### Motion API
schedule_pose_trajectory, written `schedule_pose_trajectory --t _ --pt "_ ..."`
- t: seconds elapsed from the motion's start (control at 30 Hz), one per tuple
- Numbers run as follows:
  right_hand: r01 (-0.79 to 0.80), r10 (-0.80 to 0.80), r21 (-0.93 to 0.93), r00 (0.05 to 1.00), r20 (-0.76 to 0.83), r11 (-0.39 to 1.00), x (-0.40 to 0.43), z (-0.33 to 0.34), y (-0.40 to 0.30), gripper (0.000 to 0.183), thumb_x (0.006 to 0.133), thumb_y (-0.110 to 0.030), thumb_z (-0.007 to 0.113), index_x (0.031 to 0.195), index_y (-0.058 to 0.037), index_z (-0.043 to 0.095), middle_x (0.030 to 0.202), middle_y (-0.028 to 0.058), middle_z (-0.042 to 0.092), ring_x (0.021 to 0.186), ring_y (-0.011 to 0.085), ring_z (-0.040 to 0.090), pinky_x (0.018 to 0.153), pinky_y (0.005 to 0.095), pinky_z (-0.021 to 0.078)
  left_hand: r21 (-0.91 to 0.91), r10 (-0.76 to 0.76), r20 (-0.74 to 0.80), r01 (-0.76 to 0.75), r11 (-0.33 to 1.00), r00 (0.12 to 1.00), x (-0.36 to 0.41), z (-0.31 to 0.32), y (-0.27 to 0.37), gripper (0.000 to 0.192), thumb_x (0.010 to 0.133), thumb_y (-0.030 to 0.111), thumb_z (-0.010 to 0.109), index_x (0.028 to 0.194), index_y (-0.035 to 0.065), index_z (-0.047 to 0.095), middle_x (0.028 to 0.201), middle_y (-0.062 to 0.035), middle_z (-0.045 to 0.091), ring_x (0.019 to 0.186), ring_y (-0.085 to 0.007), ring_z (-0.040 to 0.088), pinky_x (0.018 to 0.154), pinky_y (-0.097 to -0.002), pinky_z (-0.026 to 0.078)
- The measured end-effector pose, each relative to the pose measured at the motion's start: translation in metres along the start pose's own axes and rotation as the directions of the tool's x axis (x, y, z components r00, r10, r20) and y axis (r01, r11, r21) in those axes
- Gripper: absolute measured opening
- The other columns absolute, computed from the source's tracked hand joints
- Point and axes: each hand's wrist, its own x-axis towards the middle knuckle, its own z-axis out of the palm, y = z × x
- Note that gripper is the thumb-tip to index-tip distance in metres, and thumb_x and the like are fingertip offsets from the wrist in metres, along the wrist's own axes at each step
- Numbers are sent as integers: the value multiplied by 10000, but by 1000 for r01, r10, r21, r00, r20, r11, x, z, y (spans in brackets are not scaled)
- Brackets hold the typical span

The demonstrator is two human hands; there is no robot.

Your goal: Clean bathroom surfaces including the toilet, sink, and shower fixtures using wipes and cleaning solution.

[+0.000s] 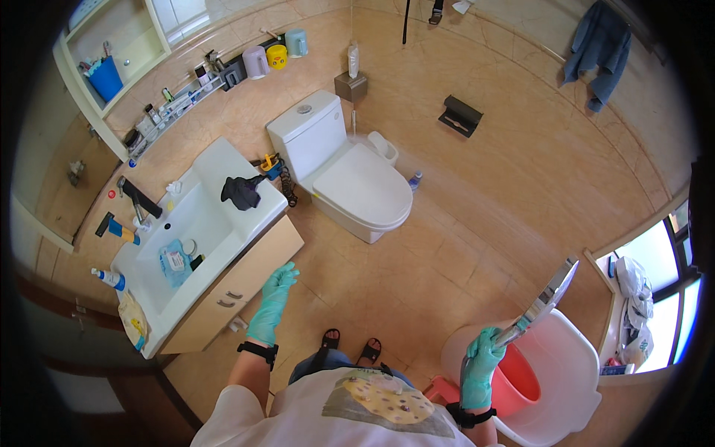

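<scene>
My right hand (481,366), in a green rubber glove, grips the handle of a shiny handheld shower head (544,304). The shower head tilts up to the right above a white plastic tub (575,369). Fine water spray seems to run from it towards the toilet (366,184), whose lid is down. My left hand (279,282), gloved the same way, is beside the vanity cabinet front (262,257) with its fingers partly curled and nothing in them.
A red basin (516,374) sits inside the tub. On the left, the white washbasin (215,223) holds a blue packet (174,262), and a black cloth (243,193) lies on its counter. A bottle (415,180) stands by the toilet. Bags (635,302) lie on the window sill.
</scene>
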Motion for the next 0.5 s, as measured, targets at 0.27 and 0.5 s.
schedule_pose_trajectory --t 0.27,0.5 --pt "50 -48 106 999 -20 993 -1 0 -1 141 802 4 526 852 -101 446 636 -11 444 411 77 383 351 205 310 10 -59 -60 60 998 996 -2 -31 -20 281 887 128 486 1145 15 504 1173 -77 527 997 -176 548 823 -276 448" --pt "60 -73 184 995 66 981 2 8 -23 137 814 -9 510 834 -116 429 621 -18 420 408 69 361 350 202 318 16 -61 -82 63 998 995 -5 -51 -25 290 878 131 505 1148 25 513 1107 -63 557 981 -166 554 810 -268 452"
